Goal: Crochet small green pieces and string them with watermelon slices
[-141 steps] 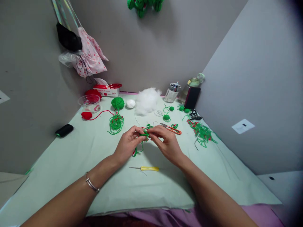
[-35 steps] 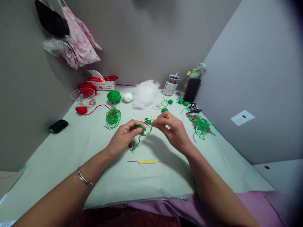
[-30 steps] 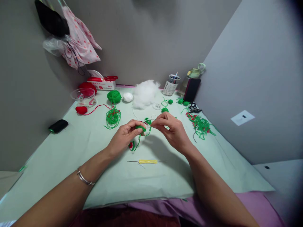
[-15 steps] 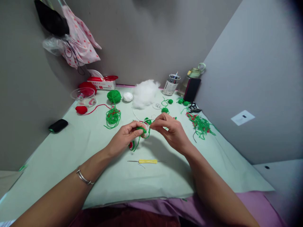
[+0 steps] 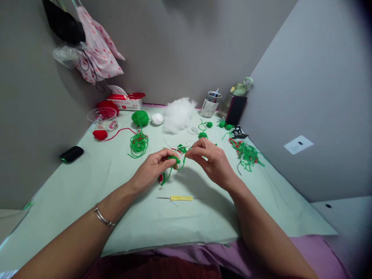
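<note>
Between the thumb and fingers of my left hand [image 5: 158,164] is a small green crocheted piece [image 5: 174,159], with green yarn hanging below it. My right hand [image 5: 207,155] is pinched just to the right of the piece; what its fingertips hold is too small to make out. White yarn [image 5: 166,140] runs behind my hands. Below my left fingers a red, white and green crocheted piece [image 5: 161,178] shows in part. A yellow-handled crochet hook [image 5: 181,198] lies on the table nearer to me.
On the green-covered table [image 5: 139,228] are a green yarn ball [image 5: 140,118], white stuffing [image 5: 179,115], a clear tub [image 5: 106,123], a pen tin [image 5: 209,105], a leaning phone [image 5: 236,111], tangled yarn scraps [image 5: 248,155] and a black case [image 5: 71,154].
My right hand has shifted very slightly to the right. The green yarn and the red, white and green piece under my left hand have moved a little.
</note>
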Demonstrator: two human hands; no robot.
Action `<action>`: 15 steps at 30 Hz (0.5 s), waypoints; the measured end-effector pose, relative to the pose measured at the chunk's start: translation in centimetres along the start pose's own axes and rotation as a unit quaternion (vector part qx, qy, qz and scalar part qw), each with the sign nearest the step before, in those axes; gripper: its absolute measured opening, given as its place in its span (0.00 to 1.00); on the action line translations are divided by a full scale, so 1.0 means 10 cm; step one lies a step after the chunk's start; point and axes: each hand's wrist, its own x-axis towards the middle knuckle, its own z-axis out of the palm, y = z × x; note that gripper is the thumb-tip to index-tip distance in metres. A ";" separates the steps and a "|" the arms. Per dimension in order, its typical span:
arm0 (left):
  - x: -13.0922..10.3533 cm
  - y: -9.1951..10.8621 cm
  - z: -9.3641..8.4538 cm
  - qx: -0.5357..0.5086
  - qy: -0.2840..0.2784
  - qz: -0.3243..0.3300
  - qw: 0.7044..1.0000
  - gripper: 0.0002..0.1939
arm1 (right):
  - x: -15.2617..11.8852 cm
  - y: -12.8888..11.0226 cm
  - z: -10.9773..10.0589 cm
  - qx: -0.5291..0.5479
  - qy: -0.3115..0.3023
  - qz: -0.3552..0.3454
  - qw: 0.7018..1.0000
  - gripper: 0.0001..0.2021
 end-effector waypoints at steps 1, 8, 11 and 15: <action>0.00 0.00 0.00 -0.002 -0.003 -0.001 1.000 0.08 | 0.00 0.00 0.00 0.004 -0.002 -0.001 1.000 0.09; -0.02 0.05 -0.01 -0.022 -0.037 -0.054 0.998 0.10 | 0.00 0.00 0.02 0.046 -0.005 -0.004 0.999 0.09; -0.02 0.07 -0.01 -0.040 -0.037 -0.056 0.997 0.10 | 0.01 0.00 0.04 0.063 -0.005 0.000 0.998 0.09; -0.02 0.08 0.01 -0.077 -0.048 -0.047 0.995 0.09 | 0.01 0.00 0.04 0.085 -0.006 -0.002 0.996 0.08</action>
